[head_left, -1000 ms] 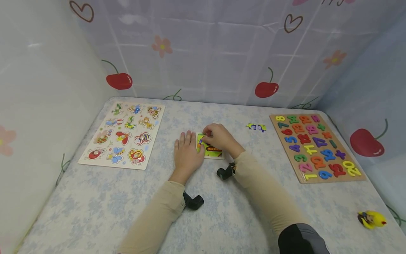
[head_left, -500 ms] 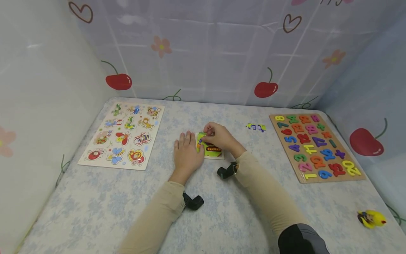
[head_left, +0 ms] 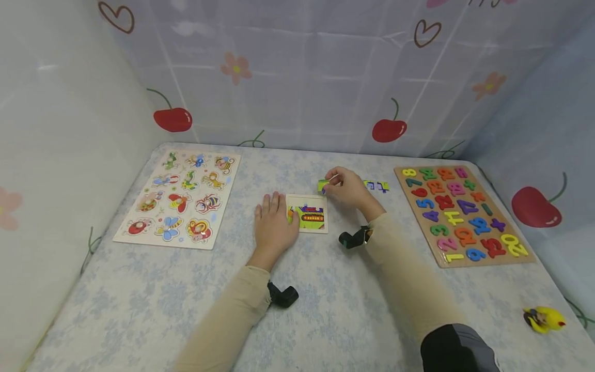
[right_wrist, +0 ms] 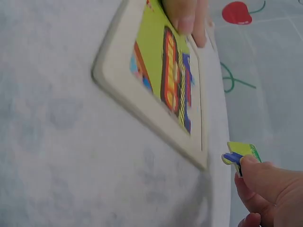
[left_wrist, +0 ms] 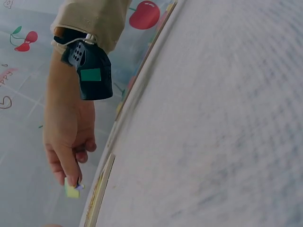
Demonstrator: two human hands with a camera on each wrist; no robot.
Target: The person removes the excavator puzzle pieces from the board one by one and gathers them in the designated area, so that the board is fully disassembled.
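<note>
Pinching a small, flat green jigsaw piece with a blue patch [right_wrist: 240, 147] between thumb and fingers, the right hand [head_left: 349, 190] is off the upper right corner of the square, pale-framed jigsaw tray [head_left: 307, 198] in mid-frame. The hold covers only one side of the piece, so it could twist or drop if the fingertips relax. A low sweep rightward could scatter the loose yellow-and-blue jigsaw pieces [head_left: 383, 186]. The left hand [head_left: 275, 232] lies with fingers straight, thumb over the tray's left part; if it presses too lightly, the tray might slide. Compared with half a second ago, the right hand is farther right, clear of the tray, and a pale bare strip replaces the green at the tray's top; the left hand stays put.
</note>
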